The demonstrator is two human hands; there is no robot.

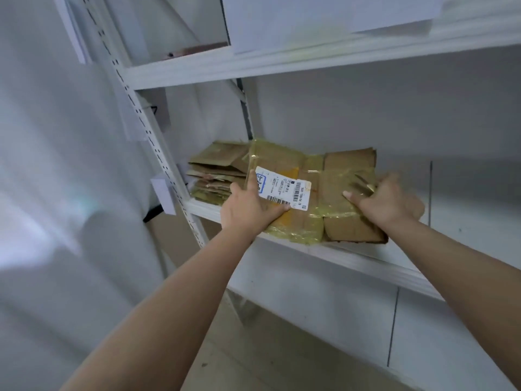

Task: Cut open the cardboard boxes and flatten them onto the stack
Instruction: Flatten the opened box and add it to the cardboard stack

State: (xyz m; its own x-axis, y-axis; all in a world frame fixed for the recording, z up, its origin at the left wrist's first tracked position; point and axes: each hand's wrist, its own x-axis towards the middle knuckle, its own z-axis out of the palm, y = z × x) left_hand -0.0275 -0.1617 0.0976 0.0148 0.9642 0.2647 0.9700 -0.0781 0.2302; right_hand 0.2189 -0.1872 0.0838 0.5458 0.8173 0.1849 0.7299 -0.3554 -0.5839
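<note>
White shelf [352, 258] bears a stack [217, 176] of flattened cardboard; topmost flattened box [315, 198], taped and labelled, lies under left hand [248, 210], fingers straight, and right hand [386, 201], which holds a blurred blade-like tool [365, 183].

Label [284, 189] print too small to read, near corner covered by left hand [248, 208]; lower sheets of stack [217, 170] hidden under top carton [315, 193]; thin object in right hand [390, 203] blurred, unidentifiable; box [324, 18] above cut off by top edge.
</note>
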